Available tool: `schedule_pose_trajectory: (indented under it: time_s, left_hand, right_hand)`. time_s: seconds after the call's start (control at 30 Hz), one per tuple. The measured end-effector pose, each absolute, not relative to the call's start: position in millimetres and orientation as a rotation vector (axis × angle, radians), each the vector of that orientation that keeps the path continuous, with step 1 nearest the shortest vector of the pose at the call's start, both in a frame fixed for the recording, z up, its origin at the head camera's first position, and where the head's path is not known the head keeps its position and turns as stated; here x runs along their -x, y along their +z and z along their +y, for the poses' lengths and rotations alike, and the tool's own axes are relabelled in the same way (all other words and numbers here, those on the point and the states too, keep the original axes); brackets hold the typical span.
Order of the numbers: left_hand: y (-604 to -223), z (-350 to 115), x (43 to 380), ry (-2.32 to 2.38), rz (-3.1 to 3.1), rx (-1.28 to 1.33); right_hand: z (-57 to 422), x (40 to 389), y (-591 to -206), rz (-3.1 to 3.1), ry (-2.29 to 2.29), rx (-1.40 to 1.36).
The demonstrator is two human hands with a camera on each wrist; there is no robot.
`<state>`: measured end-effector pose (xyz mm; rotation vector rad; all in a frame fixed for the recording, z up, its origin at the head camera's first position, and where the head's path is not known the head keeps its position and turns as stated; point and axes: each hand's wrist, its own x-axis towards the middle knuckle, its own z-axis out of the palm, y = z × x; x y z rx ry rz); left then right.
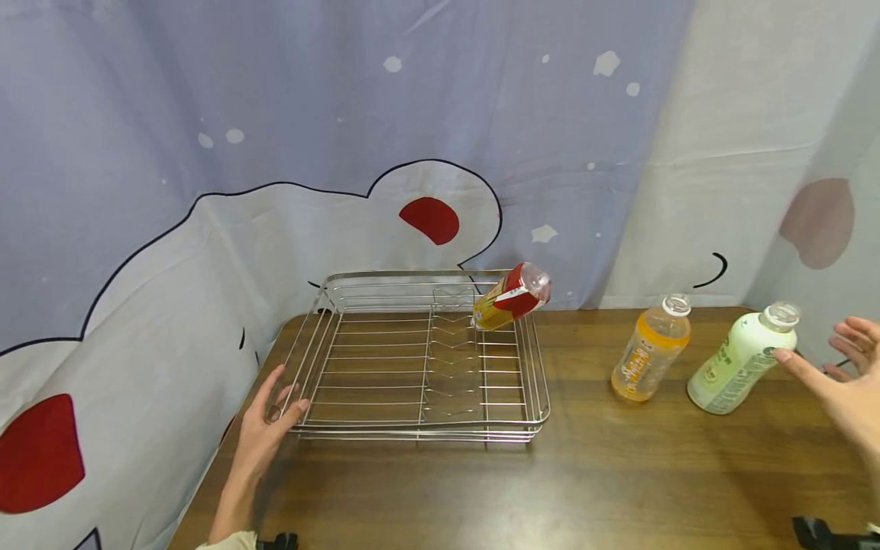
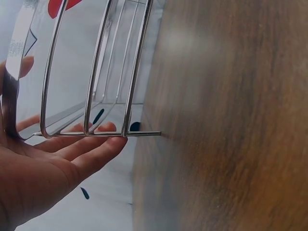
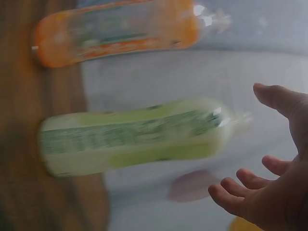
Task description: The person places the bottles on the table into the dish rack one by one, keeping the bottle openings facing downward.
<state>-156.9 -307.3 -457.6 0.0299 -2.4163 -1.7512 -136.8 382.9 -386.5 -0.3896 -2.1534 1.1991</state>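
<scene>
A wire dish rack (image 1: 406,428) stands on the wooden table. At its front left corner my left hand (image 1: 260,435) grips the frame; in the left wrist view the fingers (image 2: 103,154) lie against the lower wires and the thumb is largely hidden by the rim. A red and yellow bottle (image 1: 512,298) leans in the rack's back right corner. To the right stand a capless clear bottle with an orange label (image 1: 649,351) and a capless green and white bottle (image 1: 739,367). My right hand (image 1: 842,382) is beside the green bottle's neck, fingers spread, holding nothing.
The brown tabletop (image 1: 584,489) extends in front of the rack and bottles. Behind the table hangs a patterned curtain (image 1: 289,252), with its folds close to the table's left and back edges.
</scene>
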Motion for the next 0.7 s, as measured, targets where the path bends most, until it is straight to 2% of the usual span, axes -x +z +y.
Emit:
schedule_pose_trajectory:
  time_s: [0.2, 0.7]
  left_hand:
    - [-457.2, -307.3, 156.2, -1.748, -2.437, -0.039]
    - [-461.4, -309.4, 156.2, -1.806, -2.405, -0.061]
  right_hand:
    - [393.3, 133.5, -416.9, -2.375, 1.273, 0.424]
    - [390.9, 147.2, -451.0, -2.629, 1.317, 0.393]
